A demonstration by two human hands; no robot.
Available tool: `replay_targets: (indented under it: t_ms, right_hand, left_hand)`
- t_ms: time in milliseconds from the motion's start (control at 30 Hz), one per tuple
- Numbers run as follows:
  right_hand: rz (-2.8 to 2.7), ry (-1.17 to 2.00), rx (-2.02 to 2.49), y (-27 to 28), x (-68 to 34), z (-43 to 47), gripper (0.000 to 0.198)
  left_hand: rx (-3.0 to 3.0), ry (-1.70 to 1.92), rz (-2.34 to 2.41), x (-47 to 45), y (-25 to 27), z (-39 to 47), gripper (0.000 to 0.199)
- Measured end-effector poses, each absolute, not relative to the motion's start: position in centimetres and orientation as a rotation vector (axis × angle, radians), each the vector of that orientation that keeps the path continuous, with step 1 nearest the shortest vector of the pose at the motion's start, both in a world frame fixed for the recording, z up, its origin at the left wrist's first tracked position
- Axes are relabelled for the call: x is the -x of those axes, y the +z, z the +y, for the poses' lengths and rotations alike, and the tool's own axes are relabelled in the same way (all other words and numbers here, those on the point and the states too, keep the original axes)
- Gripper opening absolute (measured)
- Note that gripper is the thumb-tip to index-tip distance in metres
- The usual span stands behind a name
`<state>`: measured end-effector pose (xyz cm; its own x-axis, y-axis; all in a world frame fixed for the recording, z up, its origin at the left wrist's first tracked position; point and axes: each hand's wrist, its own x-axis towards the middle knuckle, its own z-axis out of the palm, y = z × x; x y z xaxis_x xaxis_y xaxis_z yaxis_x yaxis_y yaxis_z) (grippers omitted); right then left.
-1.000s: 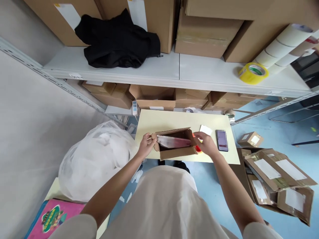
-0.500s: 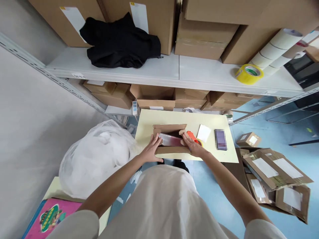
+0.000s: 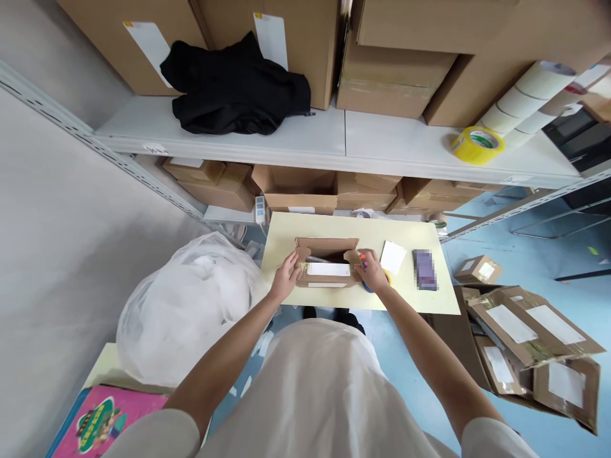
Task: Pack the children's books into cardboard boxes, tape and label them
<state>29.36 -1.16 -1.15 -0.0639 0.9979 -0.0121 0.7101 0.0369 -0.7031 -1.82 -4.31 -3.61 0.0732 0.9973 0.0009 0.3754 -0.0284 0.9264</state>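
Observation:
A small cardboard box [image 3: 326, 280] rests near the front edge of the pale yellow table [image 3: 305, 222]. Its far flap stands up, and the near flap with a white label tilts inward over the opening. Inside, a narrow strip of a packed item [image 3: 319, 259] shows; the near flap hides the remainder. My left hand [image 3: 285, 277] grips the box's left end, fingers at the flap's corner. At the right end, my right hand [image 3: 373, 272] pinches the other corner. An orange tool and a yellow tape roll [image 3: 388, 277] lie partly hidden behind that hand.
White paper [image 3: 393, 257] and a blurred purple item [image 3: 424, 268] lie on the table's right. A shelf with boxes, a black garment [image 3: 238, 89] and yellow tape [image 3: 477, 145] stands ahead. A white plastic bag [image 3: 186, 312] is left; flattened cartons [image 3: 525, 324] lie right.
The near flap has been raised and folded inward, now showing its white label and covering most of the item. Both hands have shifted to the flap's corners.

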Motion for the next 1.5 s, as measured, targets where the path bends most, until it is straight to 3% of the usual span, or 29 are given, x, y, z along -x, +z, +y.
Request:
replay_targets:
  t_ms: [100,167,400,567,633,733,867,1033,1133,1233,1500]
  right_hand:
    - [-1.812,0.760,1.631,-0.6,-29.1,-0.1,0.099]
    - [-1.917,0.817,1.580,-0.1,-29.3,0.7,0.105]
    - [-2.301,0.693,1.446,-0.2,-30.1,-1.0,0.048]
    - [-2.449,0.618,1.567,-0.6,-30.4,-4.0,0.079]
    - [-2.494,0.624,1.633,-0.5,-30.4,-4.2,0.081]
    - [-2.554,0.582,1.724,-0.3,-30.2,-3.4,0.077]
    - [-2.604,0.522,1.763,0.1,-30.0,-1.9,0.073]
    - [-2.360,0.576,1.776,-0.1,-32.8,-2.1,0.066]
    - [-2.051,0.600,1.930,-0.9,-35.2,-3.7,0.049]
    - [-2.076,0.738,2.059,-2.2,-35.6,-4.8,0.035]
    - [-1.990,1.108,2.314,-4.8,-32.4,-3.3,0.032]
  left_hand:
    - [-1.537,0.924,1.380,1.5,-3.9,-3.5,0.052]
    - [-1.516,0.923,1.348,1.2,-4.1,-2.8,0.054]
    - [-1.383,1.010,1.344,1.0,-4.7,-1.1,0.088]
    - [-1.919,0.707,1.489,1.6,-1.7,-1.9,0.073]
    - [-2.200,0.472,1.469,0.8,-0.2,-2.0,0.083]
    - [-2.458,0.195,1.422,-1.2,1.0,-1.7,0.102]
    - [-2.495,0.023,1.485,-3.4,0.4,-0.9,0.085]
    - [-2.418,0.102,1.553,-4.2,-0.6,-1.2,0.078]
    - [-2.361,0.212,1.552,-4.2,-0.9,-1.7,0.081]
    - [-2.301,0.288,1.565,-4.3,-1.1,-2.0,0.079]
    - [-2.255,0.235,1.611,-4.5,-1.3,-2.6,0.079]
